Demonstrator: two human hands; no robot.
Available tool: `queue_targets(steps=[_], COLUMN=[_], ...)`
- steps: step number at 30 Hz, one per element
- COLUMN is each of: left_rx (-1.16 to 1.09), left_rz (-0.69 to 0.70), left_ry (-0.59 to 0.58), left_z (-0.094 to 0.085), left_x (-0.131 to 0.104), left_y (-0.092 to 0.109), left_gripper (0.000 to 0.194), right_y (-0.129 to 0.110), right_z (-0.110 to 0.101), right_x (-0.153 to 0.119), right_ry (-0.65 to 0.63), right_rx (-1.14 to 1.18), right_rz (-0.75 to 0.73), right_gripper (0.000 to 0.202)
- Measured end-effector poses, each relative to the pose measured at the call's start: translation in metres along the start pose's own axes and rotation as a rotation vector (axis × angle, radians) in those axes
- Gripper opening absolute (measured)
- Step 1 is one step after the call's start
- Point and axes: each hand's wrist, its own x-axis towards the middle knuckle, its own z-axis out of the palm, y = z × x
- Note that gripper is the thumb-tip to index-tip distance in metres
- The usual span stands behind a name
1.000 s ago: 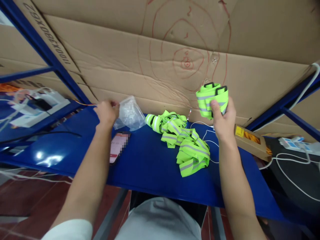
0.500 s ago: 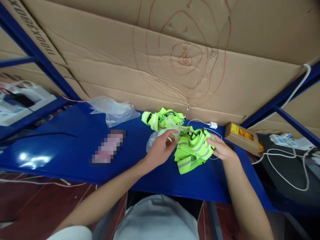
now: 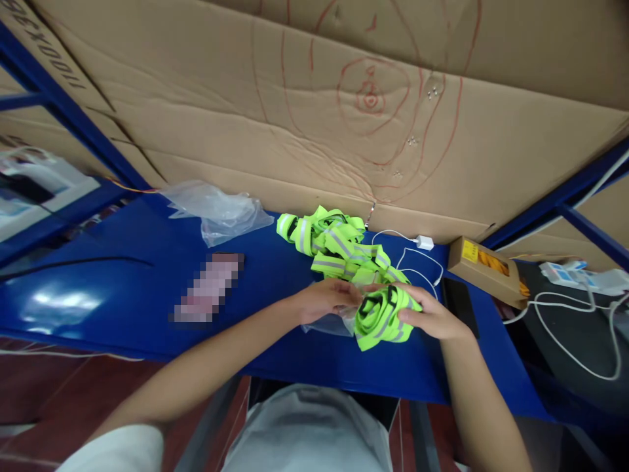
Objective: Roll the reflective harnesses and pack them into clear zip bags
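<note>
A folded bundle of neon-green reflective straps (image 3: 386, 318) with grey stripes and black buckles is gripped by my right hand (image 3: 430, 311), fingers over its top and right side. My left hand (image 3: 331, 300) is closed on a clear plastic bag (image 3: 328, 325), which lies low over the table against the bundle's left side. The bag's opening is hard to make out. Behind both hands, a loose pile of the same reflective straps (image 3: 339, 242) spreads over the blue table (image 3: 275, 282).
Another clear plastic bag (image 3: 216, 210) lies at the back left, with a pixelated flat item (image 3: 209, 288) in front of it. To the right are a white charger (image 3: 424, 243) with its cable, a black phone (image 3: 460, 305) and a cardboard box (image 3: 484, 269). Cardboard (image 3: 206, 98) walls the back.
My right hand has drawn the strap bundle nearer, away from the loose pile. My left hand has come down beside it with the plastic bag, which has moved right and toward me.
</note>
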Motion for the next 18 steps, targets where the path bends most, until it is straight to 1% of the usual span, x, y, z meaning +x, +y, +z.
queue_targets(steps=[2, 3, 5, 8, 13, 16, 18], left_rx=[-0.037, -0.054, -0.091, -0.137, -0.051, -0.029, -0.009], left_rz=[-0.017, -0.018, -0.008, 0.012, 0.153, 0.165, 0.186], left_ry=[-0.007, 0.001, 0.035, 0.070, 0.144, 0.134, 0.148], left_z=[-0.001, -0.001, -0.001, 0.000, 0.006, 0.008, 0.010], left_x=[-0.002, -0.004, -0.007, -0.011, -0.019, -0.023, -0.024], left_y=[-0.005, -0.006, -0.008, -0.005, 0.003, 0.006, 0.007], left_gripper=[0.045, 0.046, 0.051, 0.056, 0.047, 0.044, 0.042], right_y=[-0.006, -0.008, -0.011, -0.014, -0.021, -0.021, -0.019], right_z=[0.003, 0.005, 0.007, 0.007, 0.010, 0.013, 0.013], right_x=[0.000, 0.000, 0.002, 0.003, 0.001, 0.002, 0.002], right_ry=[-0.139, -0.184, -0.226, -0.247, -0.275, -0.268, -0.237], right_rx=[-0.115, -0.161, -0.234, -0.267, -0.203, -0.255, -0.296], right_rz=[-0.053, -0.069, -0.084, -0.098, -0.121, -0.148, -0.147], right_gripper=[0.056, 0.056, 0.058, 0.058, 0.055, 0.052, 0.052])
